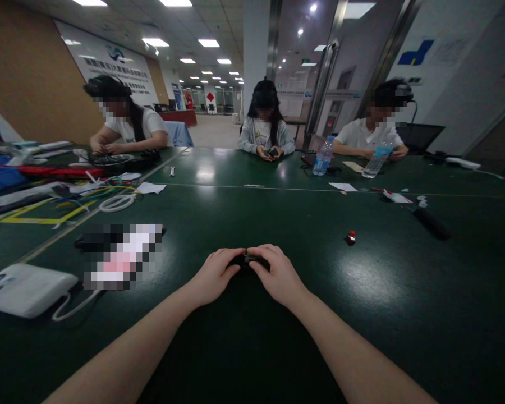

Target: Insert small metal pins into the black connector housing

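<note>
Both my hands meet near the middle of the dark green table point(252, 213), around a small dark object point(246, 260). My left hand point(216, 275) has its thumb and fingers closed on the object's left side. From the other side my right hand point(276, 274) grips it, index finger and thumb bent toward the centre. The fingers cover most of the object, so its kind cannot be made out. A small red and silver item point(351, 238) lies on the table to the right of my right hand.
At left are a blurred-out phone point(126, 258), a white power bank point(27, 289) with a cable, and a coiled white cable point(116, 202). Two water bottles point(323, 157) and a black-handled tool point(431, 223) are at right. Three people sit across the table.
</note>
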Demonstrator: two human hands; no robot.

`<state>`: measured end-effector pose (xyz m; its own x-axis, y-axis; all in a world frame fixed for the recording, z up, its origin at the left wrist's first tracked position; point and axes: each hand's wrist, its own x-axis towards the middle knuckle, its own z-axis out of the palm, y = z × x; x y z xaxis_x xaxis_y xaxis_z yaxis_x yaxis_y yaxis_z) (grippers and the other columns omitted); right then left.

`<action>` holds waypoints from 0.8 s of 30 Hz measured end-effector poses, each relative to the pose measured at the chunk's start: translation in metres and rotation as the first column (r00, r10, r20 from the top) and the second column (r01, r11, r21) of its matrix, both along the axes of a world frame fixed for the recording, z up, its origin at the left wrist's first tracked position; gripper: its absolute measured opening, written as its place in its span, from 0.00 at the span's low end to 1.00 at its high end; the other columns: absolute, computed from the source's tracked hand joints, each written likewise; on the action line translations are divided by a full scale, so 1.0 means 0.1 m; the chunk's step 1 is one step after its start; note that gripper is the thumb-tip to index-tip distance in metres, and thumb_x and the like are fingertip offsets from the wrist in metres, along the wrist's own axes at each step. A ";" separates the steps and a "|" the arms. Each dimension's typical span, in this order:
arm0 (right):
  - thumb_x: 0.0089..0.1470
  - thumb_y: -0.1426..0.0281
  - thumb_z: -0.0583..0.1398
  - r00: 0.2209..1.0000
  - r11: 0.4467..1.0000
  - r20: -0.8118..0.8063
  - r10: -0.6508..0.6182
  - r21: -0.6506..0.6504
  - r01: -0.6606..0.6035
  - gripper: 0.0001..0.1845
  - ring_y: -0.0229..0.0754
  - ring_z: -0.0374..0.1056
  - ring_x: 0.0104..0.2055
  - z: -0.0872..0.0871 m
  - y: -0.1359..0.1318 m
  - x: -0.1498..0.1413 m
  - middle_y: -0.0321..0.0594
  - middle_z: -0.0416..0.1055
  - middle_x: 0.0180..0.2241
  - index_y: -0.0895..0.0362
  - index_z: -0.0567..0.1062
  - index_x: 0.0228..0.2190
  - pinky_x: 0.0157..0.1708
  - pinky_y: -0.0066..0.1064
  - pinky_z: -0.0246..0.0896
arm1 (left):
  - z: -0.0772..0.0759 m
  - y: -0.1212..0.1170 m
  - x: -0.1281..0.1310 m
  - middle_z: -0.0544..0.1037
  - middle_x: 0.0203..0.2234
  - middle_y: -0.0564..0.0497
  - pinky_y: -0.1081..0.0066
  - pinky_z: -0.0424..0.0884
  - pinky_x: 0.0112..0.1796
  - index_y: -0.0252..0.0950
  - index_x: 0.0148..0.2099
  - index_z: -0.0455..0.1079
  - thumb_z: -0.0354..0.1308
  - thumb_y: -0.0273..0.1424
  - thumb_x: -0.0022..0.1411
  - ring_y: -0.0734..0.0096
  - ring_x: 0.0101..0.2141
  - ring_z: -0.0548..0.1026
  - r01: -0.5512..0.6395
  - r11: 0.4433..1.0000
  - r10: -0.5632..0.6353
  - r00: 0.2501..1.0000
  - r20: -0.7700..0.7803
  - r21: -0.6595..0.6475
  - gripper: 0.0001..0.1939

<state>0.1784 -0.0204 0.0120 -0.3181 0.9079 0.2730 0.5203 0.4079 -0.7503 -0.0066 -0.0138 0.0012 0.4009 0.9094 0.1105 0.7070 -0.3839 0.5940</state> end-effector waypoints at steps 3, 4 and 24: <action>0.51 0.70 0.54 0.994 0.998 -0.090 -0.063 -0.016 0.062 0.15 0.42 0.62 0.46 0.00 0.01 0.00 0.38 0.66 0.43 0.50 0.69 0.43 0.46 0.40 0.59 | -0.01 0.00 -0.01 0.68 0.48 0.50 0.62 0.59 0.50 0.41 0.54 0.59 0.48 0.28 0.59 0.65 0.49 0.64 -0.007 1.000 0.007 1.000 0.012 0.002 0.19; 0.51 0.70 0.54 0.990 0.997 -0.116 -0.083 -0.021 0.081 0.16 0.42 0.62 0.47 0.01 0.01 0.01 0.38 0.65 0.43 0.51 0.68 0.43 0.46 0.39 0.60 | -0.01 0.00 -0.01 0.68 0.48 0.50 0.62 0.59 0.50 0.41 0.54 0.59 0.48 0.28 0.59 0.65 0.49 0.64 -0.011 1.000 0.011 1.000 0.017 0.001 0.19; 0.51 0.64 0.52 0.825 0.912 -0.394 -0.406 -0.117 0.393 0.18 0.42 0.64 0.45 -0.13 0.17 0.11 0.42 0.64 0.43 0.54 0.63 0.45 0.44 0.37 0.62 | -0.05 0.00 -0.04 0.65 0.52 0.51 0.62 0.58 0.52 0.43 0.56 0.55 0.47 0.30 0.60 0.66 0.53 0.61 -0.031 0.999 0.033 0.998 0.058 -0.029 0.20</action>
<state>0.1893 -0.0032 -0.0006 0.2056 0.9414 0.2675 0.2838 0.2043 -0.9369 -0.0110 -0.0134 -0.0041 0.3650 0.9248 0.1070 0.6825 -0.3440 0.6449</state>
